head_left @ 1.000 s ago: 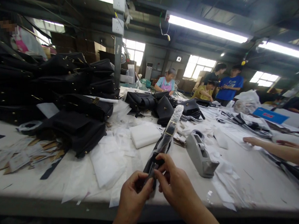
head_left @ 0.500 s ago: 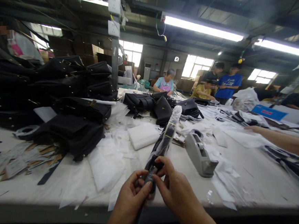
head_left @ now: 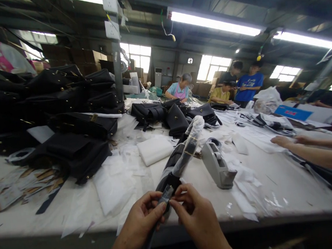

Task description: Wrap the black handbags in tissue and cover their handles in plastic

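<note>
A long black strap (head_left: 172,156) slants away from me over the table edge, its far end wrapped in clear plastic (head_left: 194,133). Closed round its near part is my left hand (head_left: 141,220), thumb on top. A shiny piece of clear tape (head_left: 167,192) lies across the strap between my fingers. My right hand (head_left: 198,218) pinches at the tape's edge from the right side, thumb against forefinger. Just beyond that hand stands a grey tape dispenser (head_left: 218,166). The strap's lowest part is hidden behind my left hand and wrist.
Black bags (head_left: 74,93) are piled at the left, with more bags (head_left: 177,119) farther back. White wrapping sheets (head_left: 155,150) and paper tags (head_left: 21,189) litter the white table (head_left: 190,211). A co-worker's hands (head_left: 284,141) reach in from the right. Several people work behind.
My right hand's fingers have drawn down off the strap's top to the tape's edge. My left hand keeps its grip. At the right, a co-worker's second arm has come into view.
</note>
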The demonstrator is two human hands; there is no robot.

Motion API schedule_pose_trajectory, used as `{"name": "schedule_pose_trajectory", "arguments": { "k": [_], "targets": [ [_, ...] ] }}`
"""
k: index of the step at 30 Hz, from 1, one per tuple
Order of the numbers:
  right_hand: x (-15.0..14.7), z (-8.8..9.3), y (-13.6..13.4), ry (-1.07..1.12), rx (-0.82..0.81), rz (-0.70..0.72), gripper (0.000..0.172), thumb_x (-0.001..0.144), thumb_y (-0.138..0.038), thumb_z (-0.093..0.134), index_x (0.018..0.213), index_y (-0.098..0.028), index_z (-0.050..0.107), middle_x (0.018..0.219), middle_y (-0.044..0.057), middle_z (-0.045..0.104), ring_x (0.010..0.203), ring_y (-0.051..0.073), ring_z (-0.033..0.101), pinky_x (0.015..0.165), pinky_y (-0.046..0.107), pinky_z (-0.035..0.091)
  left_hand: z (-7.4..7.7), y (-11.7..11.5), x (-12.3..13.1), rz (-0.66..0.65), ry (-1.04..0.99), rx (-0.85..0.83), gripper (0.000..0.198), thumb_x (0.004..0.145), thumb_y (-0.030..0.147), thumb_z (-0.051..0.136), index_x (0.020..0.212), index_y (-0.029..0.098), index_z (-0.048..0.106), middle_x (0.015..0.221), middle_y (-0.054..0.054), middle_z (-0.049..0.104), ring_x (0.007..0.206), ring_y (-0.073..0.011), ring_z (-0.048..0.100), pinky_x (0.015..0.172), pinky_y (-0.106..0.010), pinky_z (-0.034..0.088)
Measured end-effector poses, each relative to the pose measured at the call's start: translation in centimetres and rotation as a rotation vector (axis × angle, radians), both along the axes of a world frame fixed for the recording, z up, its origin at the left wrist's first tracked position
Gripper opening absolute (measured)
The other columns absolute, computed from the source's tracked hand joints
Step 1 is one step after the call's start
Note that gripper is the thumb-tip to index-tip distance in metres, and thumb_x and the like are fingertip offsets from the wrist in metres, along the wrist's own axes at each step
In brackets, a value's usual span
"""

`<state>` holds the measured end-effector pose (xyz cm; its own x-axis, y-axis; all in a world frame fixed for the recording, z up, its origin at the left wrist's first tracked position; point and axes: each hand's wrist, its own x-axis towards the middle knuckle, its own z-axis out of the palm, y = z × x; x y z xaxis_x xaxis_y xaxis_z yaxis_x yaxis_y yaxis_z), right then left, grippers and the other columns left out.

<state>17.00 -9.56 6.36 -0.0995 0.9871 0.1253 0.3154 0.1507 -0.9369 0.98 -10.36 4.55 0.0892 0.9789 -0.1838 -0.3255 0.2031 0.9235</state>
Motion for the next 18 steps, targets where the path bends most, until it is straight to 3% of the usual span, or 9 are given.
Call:
{"name": "schedule_pose_trajectory", "arguments": {
  "k": [3,6,9,14,18],
  "targets": [
    [0.4,-0.9,0.3,0.297,-0.270,0.059,0.042,0.070,-0.053,0.077,0.083,-0.019,0.057,0.067,0.000,0.066,0.042,0.006,0.045,0.041,0.019,0.035,0.1,0.0,0.1,-0.018,0.026,-0.003,0.049,0.065,0.049,0.083,0.096,0.016,0.067,0.065,0.004,0.055,0.055,-0.0088,0.052,0.045,-0.017,0.035],
    [0.8,-1.6,0.3,0.442,-0.409,0.062,0.047,0.066,-0.052,0.082,0.088,-0.015,0.063,0.069,0.000,0.067,0.043,0.003,0.037,0.042,0.016,0.028,0.3,0.0,0.0,-0.028,0.056,-0.016,0.050,0.065,0.050,0.083,0.097,0.016,0.065,0.065,0.005,0.054,0.055,-0.0083,0.051,0.046,-0.017,0.035],
    [0.9,-1.7,0.2,0.444,-0.406,0.064,0.040,0.070,-0.047,0.082,0.089,-0.013,0.070,0.070,0.002,0.068,0.047,0.003,0.037,0.044,0.016,0.027,0.3,0.0,0.0,-0.039,0.083,-0.029,0.050,0.066,0.050,0.083,0.098,0.016,0.065,0.065,0.005,0.055,0.055,-0.0076,0.050,0.048,-0.017,0.036],
    [1.1,-1.6,0.1,0.399,-0.292,0.055,0.033,0.071,-0.044,0.082,0.086,-0.015,0.076,0.076,0.004,0.071,0.059,0.009,0.051,0.053,0.019,0.035,-0.1,0.1,0.0,-0.061,0.131,-0.050,0.053,0.065,0.052,0.083,0.099,0.016,0.065,0.065,0.005,0.055,0.055,-0.0082,0.050,0.048,-0.017,0.037],
    [1.5,-1.1,-0.2,0.437,-0.374,0.063,0.033,0.072,-0.044,0.081,0.088,-0.015,0.078,0.070,0.002,0.066,0.057,0.007,0.046,0.051,0.019,0.032,-0.2,0.1,0.0,-0.054,0.157,-0.048,0.049,0.066,0.051,0.082,0.098,0.018,0.065,0.066,0.005,0.055,0.054,-0.0075,0.050,0.047,-0.017,0.037]
  ]
}}
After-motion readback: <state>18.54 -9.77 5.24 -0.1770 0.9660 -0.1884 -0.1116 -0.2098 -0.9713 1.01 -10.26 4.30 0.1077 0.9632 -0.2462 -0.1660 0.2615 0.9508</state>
